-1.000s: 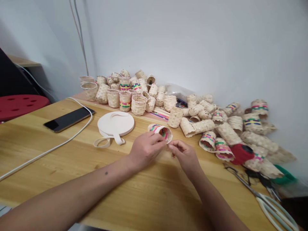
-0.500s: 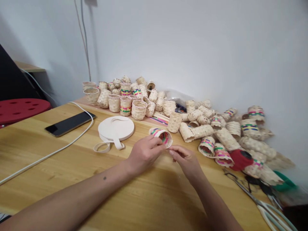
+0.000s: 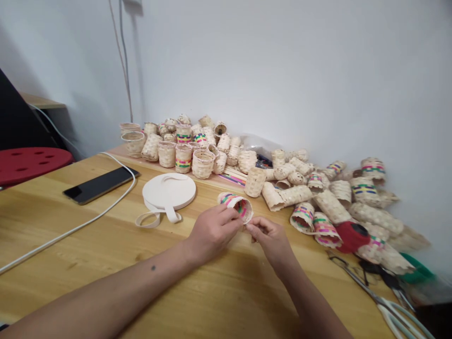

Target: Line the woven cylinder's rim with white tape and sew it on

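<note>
A small woven basket (image 3: 233,201) with pink, green and blue strips lies tilted above the table, its open mouth turned toward my right side. My left hand (image 3: 215,228) is closed on the near side of its rim. At the rim's lower edge, the fingers of my right hand (image 3: 266,234) are pinched together, close to the left fingertips. Whatever the right fingers pinch is too small to make out. Left of the basket lies a flat roll of white tape (image 3: 169,190), with a loose end curling over the wood.
Many small woven baskets (image 3: 203,164) are heaped along the wall, plain and coloured. A black phone (image 3: 100,184) with a white cable (image 3: 88,221) lies left. Scissors (image 3: 377,299) rest at the right front, near a red item (image 3: 351,237). A red stool (image 3: 31,165) stands far left.
The view has shifted very slightly. My right hand has come a little closer to the basket's rim; the left keeps its hold.
</note>
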